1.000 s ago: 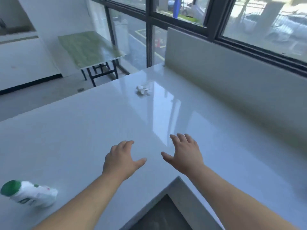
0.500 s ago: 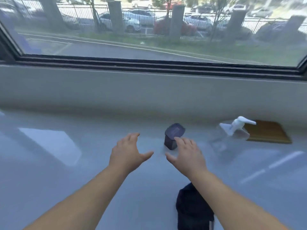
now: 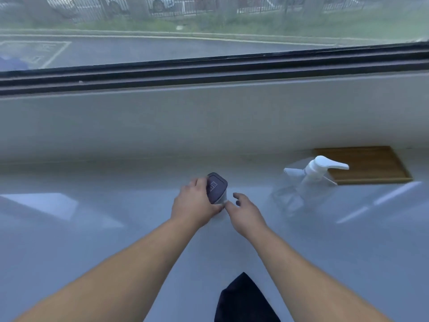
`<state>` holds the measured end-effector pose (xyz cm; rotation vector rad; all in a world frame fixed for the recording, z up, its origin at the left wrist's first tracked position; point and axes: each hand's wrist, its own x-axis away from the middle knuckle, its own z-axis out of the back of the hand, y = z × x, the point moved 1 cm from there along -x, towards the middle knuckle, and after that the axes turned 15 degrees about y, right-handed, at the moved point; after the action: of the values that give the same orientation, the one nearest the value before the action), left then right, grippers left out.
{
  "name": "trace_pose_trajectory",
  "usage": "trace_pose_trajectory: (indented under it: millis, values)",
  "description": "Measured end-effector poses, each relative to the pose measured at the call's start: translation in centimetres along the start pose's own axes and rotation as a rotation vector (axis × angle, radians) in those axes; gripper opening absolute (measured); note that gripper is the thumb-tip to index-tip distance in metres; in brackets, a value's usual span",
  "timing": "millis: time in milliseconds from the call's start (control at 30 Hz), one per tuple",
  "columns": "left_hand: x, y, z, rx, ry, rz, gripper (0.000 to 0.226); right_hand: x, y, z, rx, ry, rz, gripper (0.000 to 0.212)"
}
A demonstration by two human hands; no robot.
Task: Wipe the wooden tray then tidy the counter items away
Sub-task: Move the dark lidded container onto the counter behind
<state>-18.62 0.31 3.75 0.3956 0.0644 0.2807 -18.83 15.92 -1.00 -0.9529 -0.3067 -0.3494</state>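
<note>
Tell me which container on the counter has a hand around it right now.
The small container with the dark lid: the left hand wraps its side. The clear pump bottle, off to the right in front of the wooden tray, stands untouched.

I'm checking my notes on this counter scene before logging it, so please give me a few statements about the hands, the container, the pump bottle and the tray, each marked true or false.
1. The left hand is wrapped around the small dark-lidded container. True.
2. The right hand is pressing the clear pump bottle. False: it is beside the container, apart from the bottle.
3. The wooden tray lies at the back of the counter, behind the pump bottle. True.
4. The container stands on the wooden tray. False: it is on the white counter, left of the tray.
5. A dark cloth lies at the counter's near edge. True.
</note>
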Motion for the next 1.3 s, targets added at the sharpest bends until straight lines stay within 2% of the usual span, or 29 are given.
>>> trace_pose_trajectory:
  millis: [167,333,400,533,700,1000,1300]
  values:
    - [-0.7,-1.1,-0.5,0.114,0.068,0.029,0.072,-0.6,-0.1,-1.9,-0.146,-0.085,-0.173,0.055]
    - [0.9,-4.4,1.5,0.163,0.130,0.074,0.070,1.1,-2.3,-4.6,-0.373,-0.184,-0.314,0.026]
    - [1.9,-6.7,2.9,0.165,0.165,0.110,0.068,2.6,-3.7,-6.1,-0.404,-0.204,-0.333,0.019]
    - [5.3,-12.9,6.7,0.174,0.225,0.203,0.072,7.4,-7.0,-10.7,-0.363,-0.294,-0.293,0.019]
    - [13.4,-24.3,13.3,0.155,0.354,0.370,0.069,17.4,-10.7,-20.5,-0.259,-0.445,-0.229,0.021]
    - [34.2,-45.0,23.5,0.063,0.552,0.719,0.064,41.9,-12.9,-38.5,-0.067,-0.764,-0.112,0.017]
    - [54.8,-58.1,27.8,0.013,0.742,1.103,0.071,62.7,-10.1,-52.1,0.193,-1.040,0.015,0.029]
